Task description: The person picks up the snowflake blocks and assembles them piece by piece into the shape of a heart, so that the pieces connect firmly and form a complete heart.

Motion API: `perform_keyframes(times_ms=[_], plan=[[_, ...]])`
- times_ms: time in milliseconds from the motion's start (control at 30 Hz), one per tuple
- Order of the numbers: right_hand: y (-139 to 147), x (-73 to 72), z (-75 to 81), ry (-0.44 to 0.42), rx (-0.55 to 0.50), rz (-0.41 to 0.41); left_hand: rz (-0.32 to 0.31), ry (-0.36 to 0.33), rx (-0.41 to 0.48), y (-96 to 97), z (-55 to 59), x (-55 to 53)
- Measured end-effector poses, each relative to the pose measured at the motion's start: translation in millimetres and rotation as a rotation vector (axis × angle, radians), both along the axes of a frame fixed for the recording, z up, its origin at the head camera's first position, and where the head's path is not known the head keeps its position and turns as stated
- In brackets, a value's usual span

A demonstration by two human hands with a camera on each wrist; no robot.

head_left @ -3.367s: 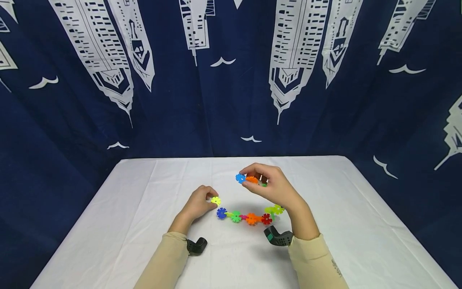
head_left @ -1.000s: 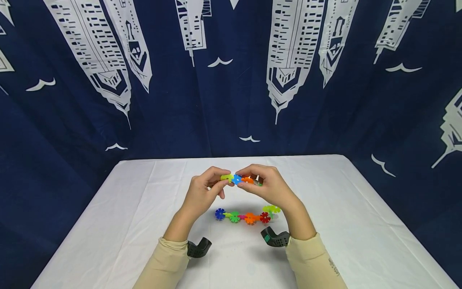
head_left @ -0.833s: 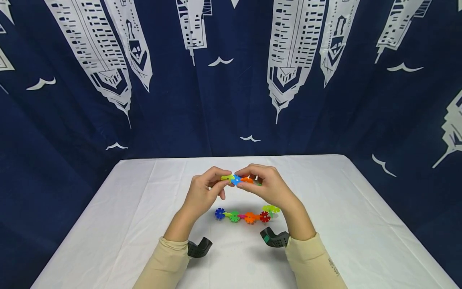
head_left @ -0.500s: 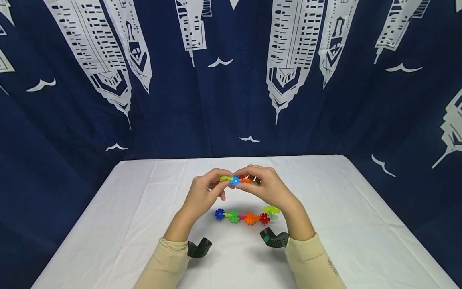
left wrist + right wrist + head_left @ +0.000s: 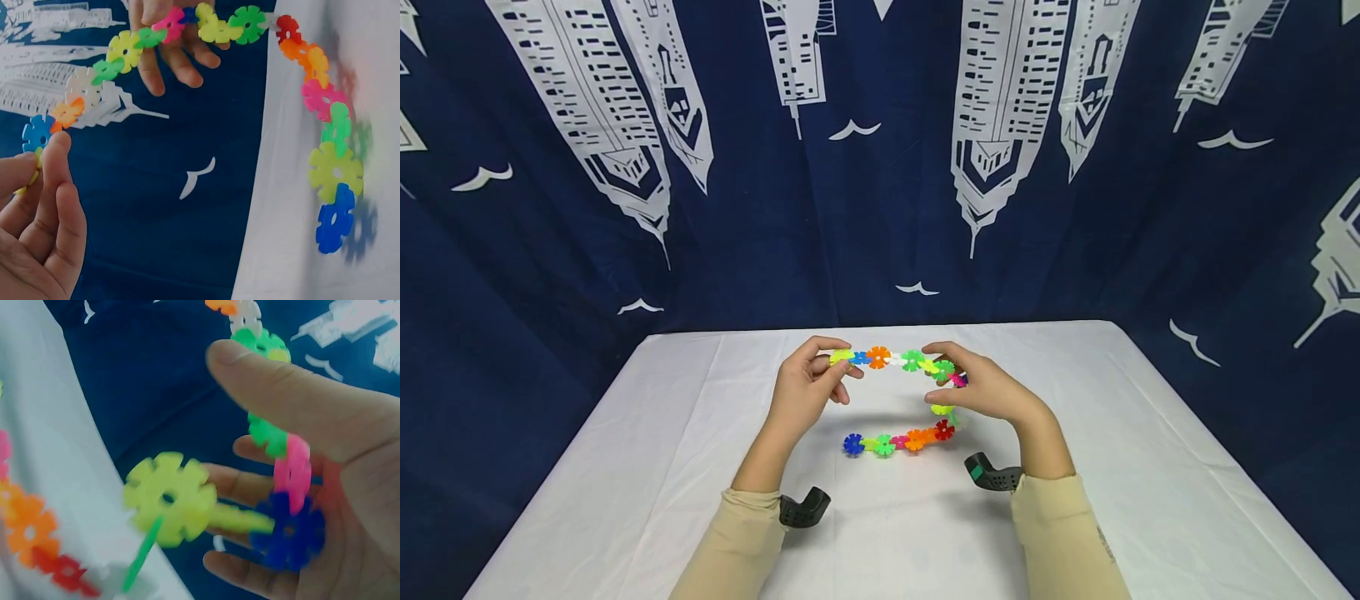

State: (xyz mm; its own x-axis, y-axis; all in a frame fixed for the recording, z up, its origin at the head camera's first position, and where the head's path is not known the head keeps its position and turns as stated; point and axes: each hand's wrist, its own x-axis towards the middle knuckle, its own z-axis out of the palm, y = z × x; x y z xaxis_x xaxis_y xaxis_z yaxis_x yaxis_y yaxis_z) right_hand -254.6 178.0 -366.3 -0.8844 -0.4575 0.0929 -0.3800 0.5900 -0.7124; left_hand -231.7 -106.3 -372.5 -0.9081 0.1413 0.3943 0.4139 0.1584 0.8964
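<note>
A long chain of interlocking plastic snowflake discs bends in a C shape. My left hand [image 5: 796, 385] pinches the yellow disc [image 5: 841, 357] at the raised end, between thumb and fingers. Beside it sit a light blue disc [image 5: 37, 134] and an orange disc [image 5: 878, 357]. At the bend, my right hand [image 5: 996, 393] has its thumb and fingers spread around the chain. In the right wrist view, a pink disc [image 5: 292, 472] and a dark blue disc [image 5: 289, 530] pass in front of its fingers. The lower run, ending in another blue disc [image 5: 853, 444], lies along the tabletop.
A white cloth covers the table [image 5: 700, 517]. Behind it hangs a navy curtain [image 5: 850, 225] printed with white buildings and birds. A black wrist device [image 5: 805, 508] sits at the left cuff, and a similar black device [image 5: 992, 473] at the right one.
The hands were close together, joining the yellow disc to the light blue one. Now they are apart; the left has drawn the yellow end leftward, the right has loosened its grip, and the chain's upper run is stretched out.
</note>
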Motion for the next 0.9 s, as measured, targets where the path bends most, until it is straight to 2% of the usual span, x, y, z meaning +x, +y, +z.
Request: perform_keyframes(times_ms=[100, 333, 467, 600, 733, 833, 900], plan=[[5.3, -10.2, -14.1, -0.050, -0.081, -0.028, 0.046, -0.050, 0.023, -2.4, -4.5, -5.5], [6.4, -31.3, -56.7, -0.319, -0.371, -0.028, 0.114, -0.170, 0.095, -10.8, -17.7, -16.9], [-2.9, -37.8, -71.3, -0.332, -0.394, -0.039, 0.138, -0.212, 0.129, -15.7, -24.9, -23.4], [-13.5, -40.9, -75.1, -0.316, -0.394, -0.100, 0.162, -0.271, 0.128, -22.2, -31.8, -29.4], [-20.1, -48.9, -76.5, -0.270, -0.339, -0.174, 0.175, -0.348, 0.043, -31.7, -39.6, -34.1], [-22.5, -58.1, -77.4, -0.232, -0.273, -0.207, 0.147, -0.392, -0.093, -41.0, -47.0, -36.6], [-24.4, -63.6, -77.0, -0.221, -0.243, -0.210, 0.106, -0.421, -0.195, -47.4, -51.9, -37.1]])
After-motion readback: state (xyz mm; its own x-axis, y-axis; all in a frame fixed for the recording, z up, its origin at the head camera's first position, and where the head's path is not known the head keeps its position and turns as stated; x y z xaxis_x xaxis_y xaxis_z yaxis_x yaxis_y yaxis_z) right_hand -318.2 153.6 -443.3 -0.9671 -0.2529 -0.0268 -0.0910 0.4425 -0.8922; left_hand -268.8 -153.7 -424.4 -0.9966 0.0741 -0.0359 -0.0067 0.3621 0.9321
